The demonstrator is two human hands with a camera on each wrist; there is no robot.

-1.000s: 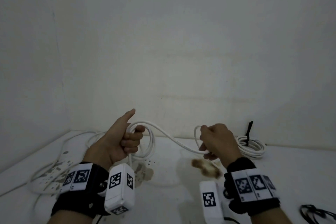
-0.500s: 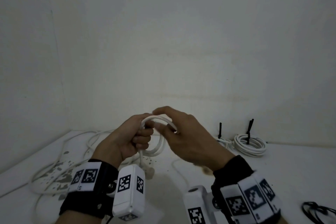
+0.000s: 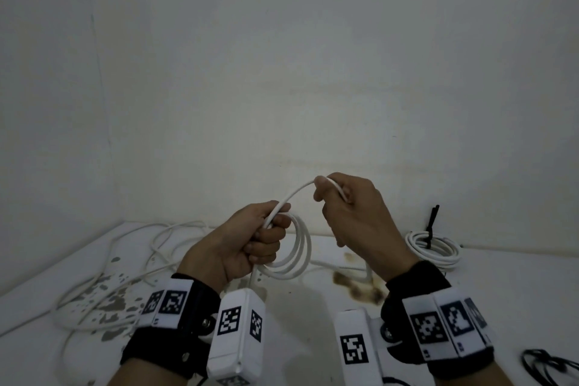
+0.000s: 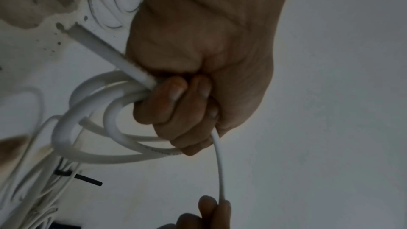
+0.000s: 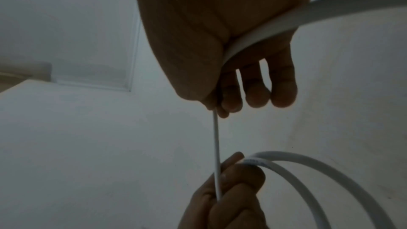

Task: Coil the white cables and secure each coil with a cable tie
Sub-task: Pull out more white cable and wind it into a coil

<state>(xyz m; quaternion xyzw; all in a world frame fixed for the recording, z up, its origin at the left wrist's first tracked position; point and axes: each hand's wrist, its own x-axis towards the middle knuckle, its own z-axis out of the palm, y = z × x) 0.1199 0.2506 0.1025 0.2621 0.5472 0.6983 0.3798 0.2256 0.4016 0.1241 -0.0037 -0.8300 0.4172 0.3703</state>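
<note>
My L hand (image 3: 250, 241) fingers grip 3 loops of white cable (image 3: 299, 247); R hand (image 3: 354, 210) fingers pinch its free run. 1 tied coil (image 3: 434, 249) on table (image 3: 501, 291), 1 loose cable (image 3: 131, 260) at left.

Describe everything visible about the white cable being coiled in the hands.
The white cable is thin, round, smooth and plastic-looking. Several loops hang from the left hand, whose curled fingers grip them above the table. One strand arcs up to the right hand, pinched between thumb and fingers, then trails down behind that hand. No cable tie is on this coil.
</note>
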